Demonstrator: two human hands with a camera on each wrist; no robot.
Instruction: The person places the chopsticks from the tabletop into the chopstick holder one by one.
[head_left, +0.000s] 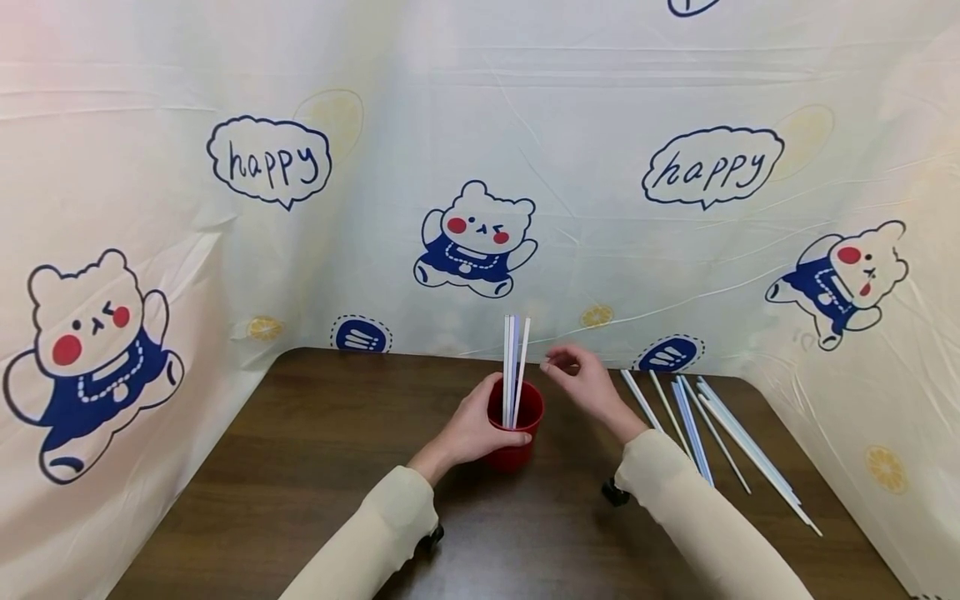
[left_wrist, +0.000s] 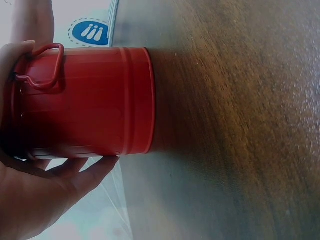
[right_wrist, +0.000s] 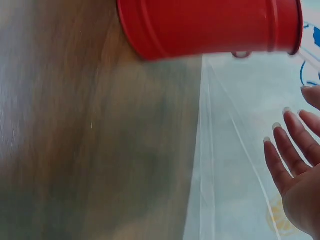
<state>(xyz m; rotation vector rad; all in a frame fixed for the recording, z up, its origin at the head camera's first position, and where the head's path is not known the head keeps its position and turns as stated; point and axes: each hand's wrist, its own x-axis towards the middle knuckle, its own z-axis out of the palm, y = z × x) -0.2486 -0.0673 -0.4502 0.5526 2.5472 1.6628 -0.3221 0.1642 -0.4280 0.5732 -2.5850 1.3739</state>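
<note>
A red metal bucket (head_left: 512, 457) stands upright near the middle of the table, with a small wire handle on its side in the left wrist view. Several thin white and lilac sticks (head_left: 512, 367) rise out of it, leaning against its rim. My left hand (head_left: 480, 423) grips the bucket around its upper part, thumb across the near side. To the right of the bucket, my right hand (head_left: 583, 382) hovers with loosely bent fingers and nothing in them. In the right wrist view its fingers (right_wrist: 292, 145) are apart from the bucket (right_wrist: 210, 25).
More thin sticks, white, cream and pale blue (head_left: 693, 429), lie spread on the right side of the brown wooden table (head_left: 300, 500). A printed cloth (head_left: 585, 167) with bears and "happy" bubbles hangs behind the table and along both sides.
</note>
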